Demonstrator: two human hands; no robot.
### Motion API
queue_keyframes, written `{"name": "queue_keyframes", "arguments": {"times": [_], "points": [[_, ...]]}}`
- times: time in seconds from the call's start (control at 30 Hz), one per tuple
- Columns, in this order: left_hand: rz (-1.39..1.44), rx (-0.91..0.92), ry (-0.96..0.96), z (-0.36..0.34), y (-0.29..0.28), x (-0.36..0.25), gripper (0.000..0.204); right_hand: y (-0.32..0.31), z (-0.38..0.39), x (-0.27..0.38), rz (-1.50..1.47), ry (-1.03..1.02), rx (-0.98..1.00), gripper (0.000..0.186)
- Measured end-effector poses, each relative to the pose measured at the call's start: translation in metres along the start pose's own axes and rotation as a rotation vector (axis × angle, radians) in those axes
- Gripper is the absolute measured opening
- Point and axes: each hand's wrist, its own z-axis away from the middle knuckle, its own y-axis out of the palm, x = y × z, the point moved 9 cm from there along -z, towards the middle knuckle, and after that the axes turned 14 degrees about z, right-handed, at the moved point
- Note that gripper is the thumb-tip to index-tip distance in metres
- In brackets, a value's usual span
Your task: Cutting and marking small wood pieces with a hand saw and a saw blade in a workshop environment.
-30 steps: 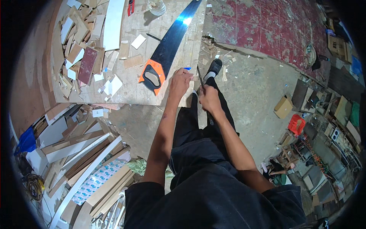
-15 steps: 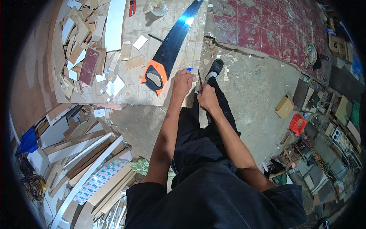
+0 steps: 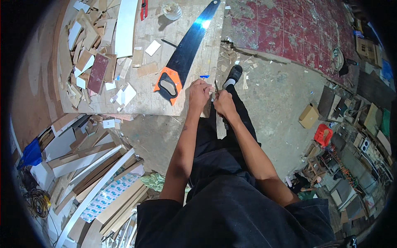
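Note:
My left hand point(image 3: 199, 93) is closed at the table's right edge, pinching a small pale piece point(image 3: 211, 89), partly hidden by its fingers. My right hand point(image 3: 224, 102) grips a thin dark tool point(image 3: 216, 85), upright beside that piece; its exact kind is unclear. A handsaw point(image 3: 186, 53) with an orange-and-black handle lies left of my hands. A small blue object point(image 3: 204, 76) sits just beyond my left fingertips. A dark thin rod point(image 3: 166, 41), a white offcut point(image 3: 153, 47), a glass jar point(image 3: 171, 11) and a red tool point(image 3: 144, 9) rest on the wooden worktable point(image 3: 153, 95).
Wood offcuts point(image 3: 93, 70) pile on the table's left. Boards point(image 3: 99, 165) and coiled cables point(image 3: 37, 202) crowd the lower left. A dirty red tiled floor point(image 3: 285, 29) is at upper right. A cardboard box point(image 3: 309, 115), red crate point(image 3: 322, 134) and clutter point(image 3: 343, 165) stand right.
My right hand has shifted slightly with the dark tool, which now sits closer to the small piece at my left fingers. The view has drifted slightly.

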Motion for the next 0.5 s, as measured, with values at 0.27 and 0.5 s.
{"name": "queue_keyframes", "arguments": {"times": [0.27,0.5], "points": [[-0.071,-0.055,-0.109,0.006,-0.003,0.007,0.012,0.011,0.004,-0.001,-0.277,0.071,0.14,0.016],[-0.176,0.033,-0.206,-0.007,-0.001,0.003,0.012,0.016,0.007,-0.003,-0.151,-0.013,-0.037,0.016]]}}
